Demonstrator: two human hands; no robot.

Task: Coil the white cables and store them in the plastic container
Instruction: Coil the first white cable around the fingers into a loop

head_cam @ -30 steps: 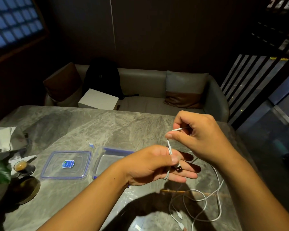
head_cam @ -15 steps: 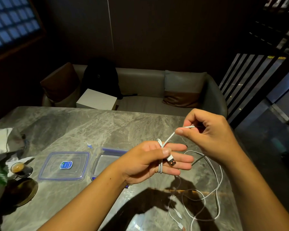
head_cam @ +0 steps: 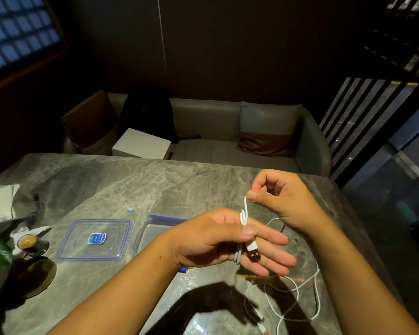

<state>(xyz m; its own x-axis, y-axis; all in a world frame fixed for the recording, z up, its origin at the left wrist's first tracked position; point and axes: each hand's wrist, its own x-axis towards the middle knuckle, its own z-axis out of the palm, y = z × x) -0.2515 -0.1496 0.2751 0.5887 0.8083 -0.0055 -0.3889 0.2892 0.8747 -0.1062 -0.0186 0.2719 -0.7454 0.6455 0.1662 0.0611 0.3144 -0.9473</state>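
Note:
My left hand (head_cam: 218, 240) holds a white cable (head_cam: 243, 217) wound in loops around its fingers, the thumb pinning the turns and the USB plug (head_cam: 253, 251) sticking out over the fingers. My right hand (head_cam: 279, 199), just above and to the right, pinches the same cable's free run and holds it taut over the loops. The rest of the cable trails in loose curves (head_cam: 298, 296) on the marble table (head_cam: 107, 184) below my hands. The open plastic container (head_cam: 150, 234) sits behind my left hand, partly hidden by it.
The container's clear lid (head_cam: 94, 239) with a blue label lies flat to the left. A small glass cup (head_cam: 28, 243), crumpled paper (head_cam: 3, 201) and a dark round dish (head_cam: 38, 276) stand at the table's left edge. A sofa (head_cam: 203, 141) with cushions lies beyond.
My right hand has carried the cable around the left fingers again and come closer above them, adding a turn. The loose run on the table has shortened slightly.

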